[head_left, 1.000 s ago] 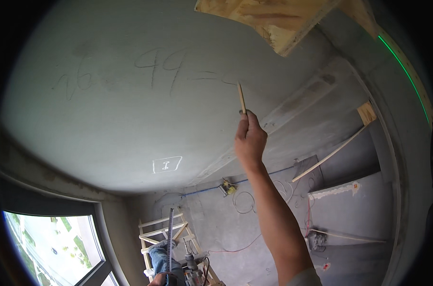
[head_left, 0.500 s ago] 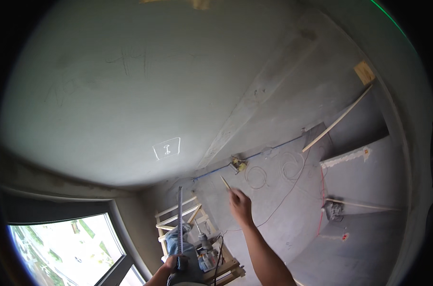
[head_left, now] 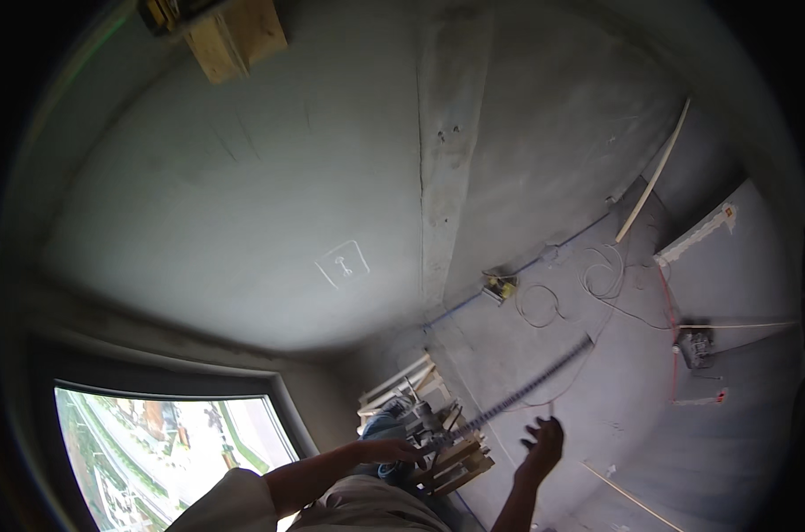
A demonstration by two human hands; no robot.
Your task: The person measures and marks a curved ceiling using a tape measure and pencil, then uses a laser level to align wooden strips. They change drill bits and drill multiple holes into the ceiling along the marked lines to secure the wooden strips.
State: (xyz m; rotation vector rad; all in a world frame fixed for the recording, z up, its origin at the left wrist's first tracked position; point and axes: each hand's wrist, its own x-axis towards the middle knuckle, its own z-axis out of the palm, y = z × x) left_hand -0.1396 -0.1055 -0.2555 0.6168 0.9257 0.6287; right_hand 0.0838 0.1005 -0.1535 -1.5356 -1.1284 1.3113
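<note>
Low in the head view, my left hand (head_left: 400,453) is closed on the near end of a long, thin dark strip (head_left: 519,393) with regular marks along it, like a measuring tape's blade. The strip slants up to the right, blurred, its far end free in the air. To the right of it, my right hand (head_left: 541,445) is raised with some fingers spread. A thin tip (head_left: 551,409) stands up from this hand, seemingly the pencil-like stick seen earlier. Below the strip, a power drill (head_left: 425,415) lies on a wooden stand (head_left: 460,465) beside my jeans-clad leg (head_left: 383,427).
A grey wall (head_left: 243,204) bears a chalked square (head_left: 343,264). Wooden blocks (head_left: 235,40) and a yellow-black device (head_left: 158,16) sit top left. A window (head_left: 180,452) is lower left. Coiled cables (head_left: 537,304), a yellow item (head_left: 502,286) and a wooden batten (head_left: 655,173) are to the right.
My view has turned, shifting the window and stand rightward. The strip has swung from upright to slanting right. My right hand has moved lower and right, its fingers looser around the thin stick.
</note>
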